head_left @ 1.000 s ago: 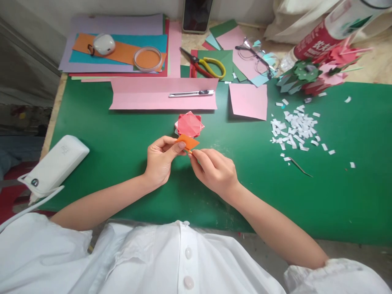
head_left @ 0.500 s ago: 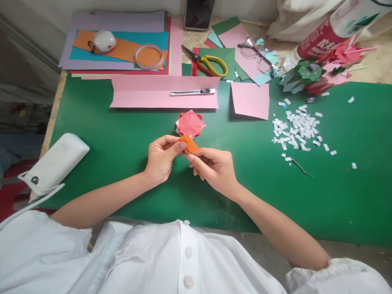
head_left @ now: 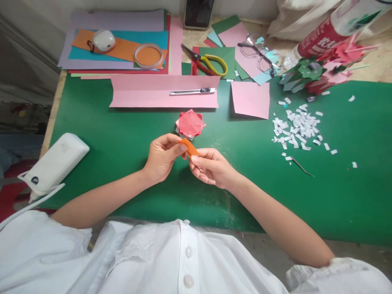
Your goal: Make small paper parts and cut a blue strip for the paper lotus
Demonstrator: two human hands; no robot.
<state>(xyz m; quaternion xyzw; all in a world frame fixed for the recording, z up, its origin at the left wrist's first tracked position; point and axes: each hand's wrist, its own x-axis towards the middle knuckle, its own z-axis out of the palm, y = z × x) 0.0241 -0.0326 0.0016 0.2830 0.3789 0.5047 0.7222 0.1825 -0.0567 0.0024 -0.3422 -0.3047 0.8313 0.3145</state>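
A small folded piece of orange paper is held between both hands above the green table. My left hand pinches its left end between thumb and fingers. My right hand is closed on its lower right end, thumb on top. Just beyond the fingers sits a folded red and white paper piece with a many-pointed rim. Behind it lies a creased pink paper strip with a slim utility knife on top. To the right of that is a pink paper square.
Scissors, glasses and coloured paper line the back. On the right are white paper scraps, a thin metal tool, paper flowers and a bottle. A white power bank lies left; a phone stands behind.
The orange paper has turned and now looks narrower. My right hand has shifted its grip along the paper, its fingers rolling to face more upward. My left hand stays nearly in place.
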